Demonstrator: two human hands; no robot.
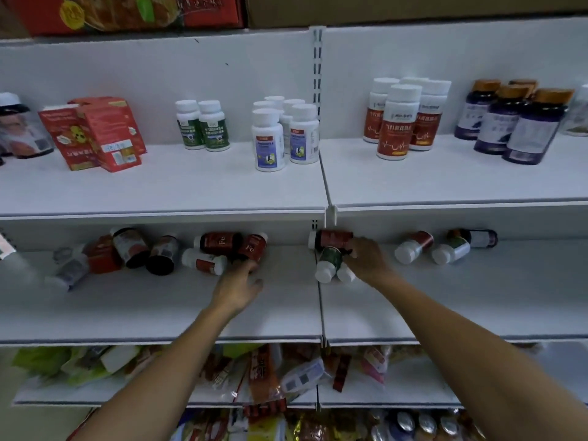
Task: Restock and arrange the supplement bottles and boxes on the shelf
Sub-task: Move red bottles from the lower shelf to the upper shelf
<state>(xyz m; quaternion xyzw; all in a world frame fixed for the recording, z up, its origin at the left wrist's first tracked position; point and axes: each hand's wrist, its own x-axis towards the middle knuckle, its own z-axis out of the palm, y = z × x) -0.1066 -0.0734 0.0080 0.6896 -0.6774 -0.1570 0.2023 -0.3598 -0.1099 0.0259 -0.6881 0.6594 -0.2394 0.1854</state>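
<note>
Two hands were on the lower shelf (159,313), the right hand (369,264) curled round a green-labelled bottle (331,257) lying by the join, the left hand (237,281) touching a toppled red-labelled bottle (254,248), its grip unclear, and a nudge might have sent neighbours rolling off.

Left grip (237,284) reaches in, its fingertips lost against a dark red bottle (253,249). Right grip (369,261) buries its fingers among a green bottle (331,257) and its neighbours, and which one it holds, can't tell. Label print everywhere is too small to read. Far left, a white bottle (68,270) is just blur. Up top, the red box (127,11) is sliced by the edge.
</note>
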